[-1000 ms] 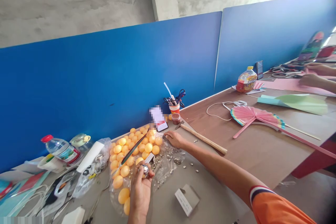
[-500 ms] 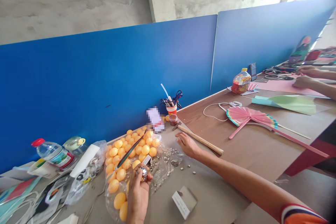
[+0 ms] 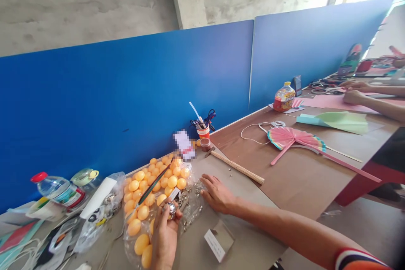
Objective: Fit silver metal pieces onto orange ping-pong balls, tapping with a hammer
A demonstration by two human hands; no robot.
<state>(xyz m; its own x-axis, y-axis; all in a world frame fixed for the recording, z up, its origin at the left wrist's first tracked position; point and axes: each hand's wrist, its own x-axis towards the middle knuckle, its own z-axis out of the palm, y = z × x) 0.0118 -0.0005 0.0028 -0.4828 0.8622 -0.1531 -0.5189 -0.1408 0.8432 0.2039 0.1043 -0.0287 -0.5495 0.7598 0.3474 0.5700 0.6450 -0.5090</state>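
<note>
Fingers of our left hand [image 3: 164,236] pinch a shiny silver ball [image 3: 171,210], at 6 o'clock from the orange balls [image 3: 155,181]. Our right hand [image 3: 218,194] lies flat on the table [image 3: 190,253], fingers apart, at 3 o'clock from the small silver bits [image 3: 196,189].

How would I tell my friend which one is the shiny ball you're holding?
Start at the long blue partition behind the table, then drop to the heap of orange balls in front of it. At the heap's near edge the left hand pinches one small ball. It alone is silver and mirror-shiny; its neighbours are plain orange.
</note>
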